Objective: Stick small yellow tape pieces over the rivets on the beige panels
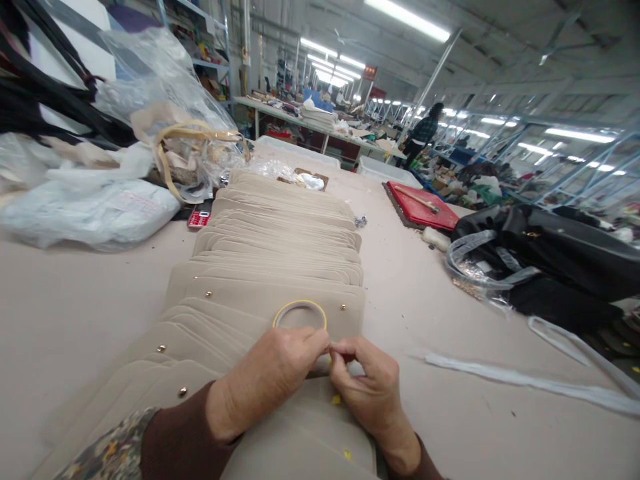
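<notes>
My left hand (280, 363) is closed, with a roll of narrow tape (301, 305) rising as a yellow-edged ring above its fingers. Right beside it, my right hand (367, 380) pinches thumb against forefinger; what lies between these fingertips is too small to make out. The fingertips of both hands meet over a beige panel (305, 440), which bears small yellow bits (347, 455). Under and beyond my hands, overlapping beige panels (280, 240) with rounded corners run away from me in a long row. Gold-coloured studs (183, 391) show on several of them.
Plastic-wrapped bundles (95, 207) and a red calculator-like object (199, 219) lie at left. To the right are a red board (423, 205) with a stick-like tool (417, 199), black bags (560, 247) and white strips (515, 381). A person (423, 133) stands far back.
</notes>
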Tool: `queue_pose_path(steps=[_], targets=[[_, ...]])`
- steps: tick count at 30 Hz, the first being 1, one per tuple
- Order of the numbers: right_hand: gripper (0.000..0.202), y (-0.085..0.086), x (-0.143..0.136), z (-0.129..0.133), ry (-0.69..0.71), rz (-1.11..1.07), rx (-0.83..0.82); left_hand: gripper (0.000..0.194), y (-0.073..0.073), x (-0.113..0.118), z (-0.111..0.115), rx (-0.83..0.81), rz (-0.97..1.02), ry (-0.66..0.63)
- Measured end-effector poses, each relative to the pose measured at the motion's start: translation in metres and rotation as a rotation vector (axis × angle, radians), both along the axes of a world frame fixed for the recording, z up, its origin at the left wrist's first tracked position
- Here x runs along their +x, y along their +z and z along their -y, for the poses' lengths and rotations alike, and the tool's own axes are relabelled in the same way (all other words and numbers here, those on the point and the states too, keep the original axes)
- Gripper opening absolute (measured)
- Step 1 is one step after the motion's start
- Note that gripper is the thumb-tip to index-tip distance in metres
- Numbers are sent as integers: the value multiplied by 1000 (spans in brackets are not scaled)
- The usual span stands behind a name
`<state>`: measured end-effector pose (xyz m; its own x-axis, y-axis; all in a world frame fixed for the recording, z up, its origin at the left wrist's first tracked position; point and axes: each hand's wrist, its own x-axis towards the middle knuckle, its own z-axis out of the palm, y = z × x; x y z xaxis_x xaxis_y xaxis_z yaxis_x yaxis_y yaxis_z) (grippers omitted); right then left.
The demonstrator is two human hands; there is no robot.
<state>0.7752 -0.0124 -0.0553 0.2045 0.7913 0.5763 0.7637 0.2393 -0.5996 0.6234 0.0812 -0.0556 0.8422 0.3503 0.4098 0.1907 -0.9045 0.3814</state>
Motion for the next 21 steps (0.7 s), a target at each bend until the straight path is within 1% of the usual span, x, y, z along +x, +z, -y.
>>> queue_pose_path(steps=[3,5,6,8,10,13,15,17,21], targets=[[10,0,-2,-1,-54,-421,-215,21,3,2,4,89,75,15],[16,-2,2,-2,-91,-707,-324,21,3,3,8,112,109,-9],[19,-3,7,-3,-118,-810,-348,21,2,4,10,114,119,-26],[25,-7,19,-4,-181,-921,-366,20,-1,6,12,107,106,-25],[29,-11,30,-4,-215,-917,-383,17,-3,8,11,94,26,39],[30,-15,37,-3,-188,-813,-423,11,-3,12,6,78,-190,141],[30,-18,37,-4,-168,-763,-457,10,0,14,3,59,-308,170],[31,-19,37,-5,-163,-751,-493,12,2,15,3,25,-360,170],[34,-18,42,-5,-134,-776,-568,15,3,12,5,-68,-336,107]])
